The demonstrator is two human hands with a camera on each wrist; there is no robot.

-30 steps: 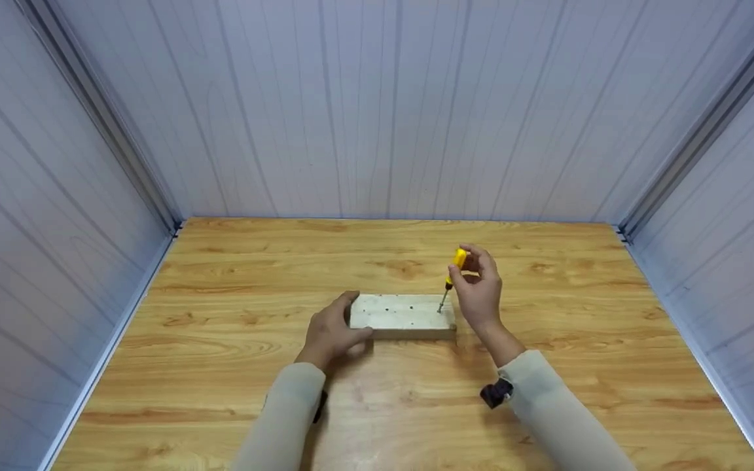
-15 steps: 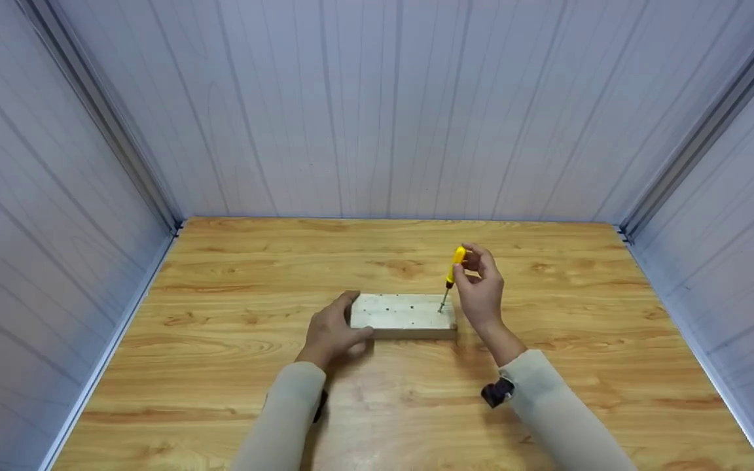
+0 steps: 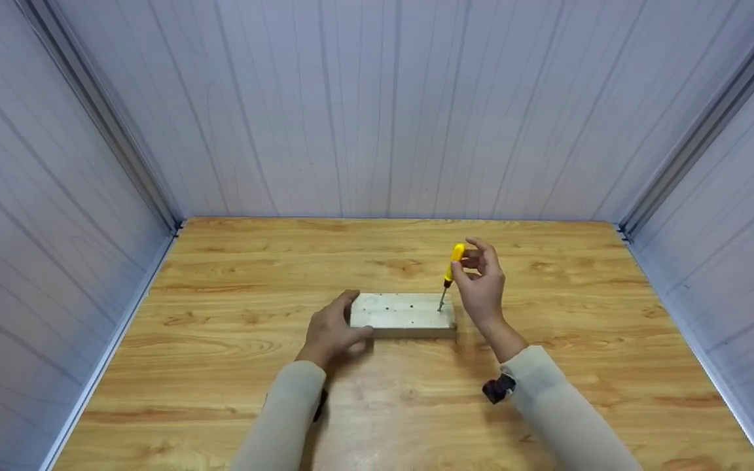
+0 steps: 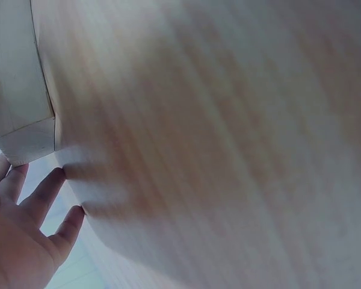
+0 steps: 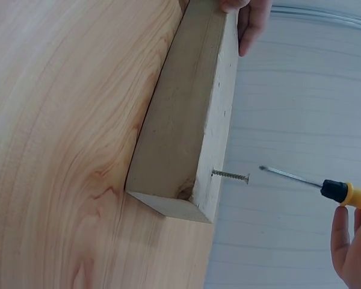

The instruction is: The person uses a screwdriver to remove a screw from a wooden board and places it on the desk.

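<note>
A pale wooden block [image 3: 403, 313] with several small holes lies on the table [image 3: 233, 275]. My left hand [image 3: 343, 324] grips its left end, thumb on the near side. My right hand [image 3: 470, 263] pinches the yellow handle of a small screwdriver [image 3: 455, 256], held nearly upright over the block's right end. In the right wrist view a screw [image 5: 230, 175] sticks partly out of the block [image 5: 186, 120]. The screwdriver [image 5: 340, 191] points at the screw's head with a small gap between them. The left wrist view shows the block's end [image 4: 21, 90] beside my left fingers [image 4: 45, 201].
Grey panelled walls [image 3: 377, 104] close the wooden table on the left, back and right, with metal posts in the corners. A small black camera [image 3: 496, 388] sits on my right sleeve.
My right hand and the screwdriver have risen slightly above the block's right end. My left hand and the block have stayed put.
</note>
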